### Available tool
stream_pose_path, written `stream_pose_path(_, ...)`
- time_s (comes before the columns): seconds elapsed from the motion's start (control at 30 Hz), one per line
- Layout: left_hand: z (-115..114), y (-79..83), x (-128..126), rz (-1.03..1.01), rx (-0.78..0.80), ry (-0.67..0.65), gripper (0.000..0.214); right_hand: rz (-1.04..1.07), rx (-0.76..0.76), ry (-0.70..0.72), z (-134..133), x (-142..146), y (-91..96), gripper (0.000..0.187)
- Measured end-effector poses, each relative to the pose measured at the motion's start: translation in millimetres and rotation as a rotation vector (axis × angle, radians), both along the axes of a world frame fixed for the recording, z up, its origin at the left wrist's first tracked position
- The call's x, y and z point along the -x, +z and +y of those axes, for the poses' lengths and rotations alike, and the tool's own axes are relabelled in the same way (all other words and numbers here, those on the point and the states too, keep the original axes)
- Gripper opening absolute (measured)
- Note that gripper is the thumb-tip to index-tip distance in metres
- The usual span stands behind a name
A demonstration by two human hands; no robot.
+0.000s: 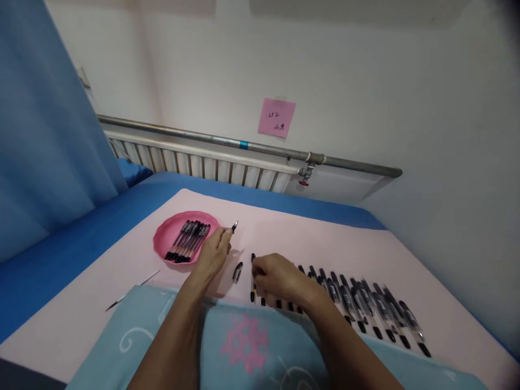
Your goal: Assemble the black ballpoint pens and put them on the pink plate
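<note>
My left hand (214,250) is closed around an uncapped pen (234,226), whose tip points up and away from me. Just to its right a black pen cap (238,272) lies alone on the pink sheet. My right hand (276,275) is curled with its fingertips down at the left end of a row of pens (357,298). One pen (252,292) shows beside those fingers, partly covered by them. Whatever the right fingers pinch is hidden. Left of my left hand, a pink plate (159,238) holds several capped black pens (189,241).
A thin pen refill (132,291) lies at the left, near the blue patterned cloth (162,309) over my lap. Behind the pink sheet (260,227) run a radiator (203,165) and a metal pipe (174,130). A blue curtain (52,124) hangs at the left.
</note>
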State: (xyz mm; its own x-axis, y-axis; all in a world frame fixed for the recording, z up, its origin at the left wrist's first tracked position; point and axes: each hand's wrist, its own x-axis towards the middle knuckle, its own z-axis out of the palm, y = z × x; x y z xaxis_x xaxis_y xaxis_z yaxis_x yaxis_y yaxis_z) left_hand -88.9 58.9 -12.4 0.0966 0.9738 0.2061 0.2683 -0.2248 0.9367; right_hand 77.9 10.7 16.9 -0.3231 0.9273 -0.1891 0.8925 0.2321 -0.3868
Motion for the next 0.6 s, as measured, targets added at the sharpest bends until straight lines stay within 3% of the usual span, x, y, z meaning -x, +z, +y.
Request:
stream_pose_path(0.27, -0.8, -1.8, -1.0, -0.037, -0.035, -0.046, 0.028, -0.091, -0.086, 0.007, -35.2, -6.9, -13.8, 0.016)
stream_pose_path(0.6, -3.6, 9.2, 6.9, -0.190, 0.058, 0.059, 0.036, -0.168, -0.081, -0.044, -39.6, 1.1, -28.9, 0.019)
